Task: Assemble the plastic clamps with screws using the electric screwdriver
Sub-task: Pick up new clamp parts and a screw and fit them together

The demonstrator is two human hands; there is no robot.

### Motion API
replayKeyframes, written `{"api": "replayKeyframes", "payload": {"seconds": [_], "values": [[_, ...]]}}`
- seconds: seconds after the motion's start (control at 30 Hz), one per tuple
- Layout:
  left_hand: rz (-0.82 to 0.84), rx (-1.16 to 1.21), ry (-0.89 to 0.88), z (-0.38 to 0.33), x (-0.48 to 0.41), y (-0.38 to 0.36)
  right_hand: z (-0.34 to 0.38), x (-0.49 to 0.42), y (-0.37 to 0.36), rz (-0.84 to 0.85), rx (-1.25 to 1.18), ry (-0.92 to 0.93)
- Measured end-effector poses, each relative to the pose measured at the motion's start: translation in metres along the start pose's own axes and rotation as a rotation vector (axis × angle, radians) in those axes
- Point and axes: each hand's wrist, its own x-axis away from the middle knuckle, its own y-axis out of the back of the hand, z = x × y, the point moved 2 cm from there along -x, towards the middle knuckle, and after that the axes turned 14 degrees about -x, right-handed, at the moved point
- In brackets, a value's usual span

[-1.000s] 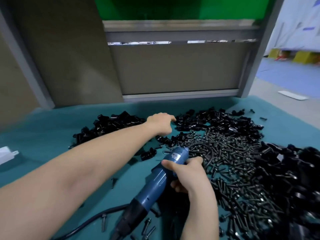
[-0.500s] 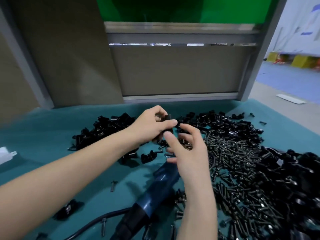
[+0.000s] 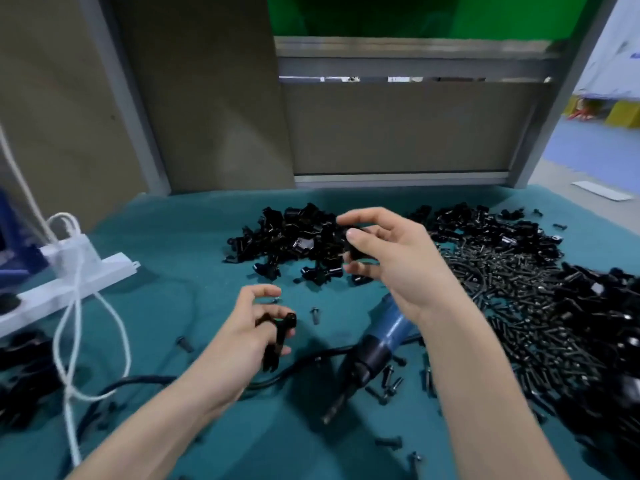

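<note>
Two bare hands hover above the blue electric screwdriver (image 3: 386,336), which lies on the teal mat (image 3: 173,244) with its far end hidden behind the right wrist. The left hand (image 3: 247,327), left of the tool, curls its fingers around a black plastic clamp (image 3: 277,337), and the right hand (image 3: 398,261), beyond the tool, pinches a small dark piece (image 3: 356,252) too blurred to identify. Loose clamps (image 3: 298,237) are heaped beyond the screwdriver and screws (image 3: 519,296) spread to its right, where a further black heap (image 3: 609,327) is cut off by the frame edge.
</note>
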Motion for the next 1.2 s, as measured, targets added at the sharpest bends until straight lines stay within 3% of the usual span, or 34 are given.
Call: {"api": "replayKeyframes", "payload": {"seconds": [0.13, 0.27, 0.37, 0.63, 0.77, 0.97, 1.2], "values": [[0.016, -0.005, -0.124, 0.026, 0.02, 0.002, -0.025, 0.024, 0.0, 0.044, -0.013, -0.271], [0.001, 0.009, -0.253, 0.022, 0.023, -0.005, -0.039, 0.041, -0.003, 0.074, 0.03, -0.337], [-0.032, 0.107, -0.243, 0.029, 0.03, -0.009, -0.047, 0.049, -0.012, 0.138, 0.033, -0.377], [-0.043, 0.137, -0.248, 0.042, 0.032, -0.003, -0.056, 0.059, -0.017, 0.143, 0.367, -0.259], [-0.029, 0.104, -0.271, 0.04, 0.03, 0.0, -0.06, 0.064, -0.015, 0.185, 0.385, -0.253], [-0.044, 0.071, -0.308, 0.037, 0.03, 0.0, -0.054, 0.072, -0.016, 0.295, 0.79, 0.031], [0.02, 0.113, -0.293, 0.041, 0.033, -0.004, -0.049, 0.073, -0.013, 0.274, 0.741, 0.097]]}}
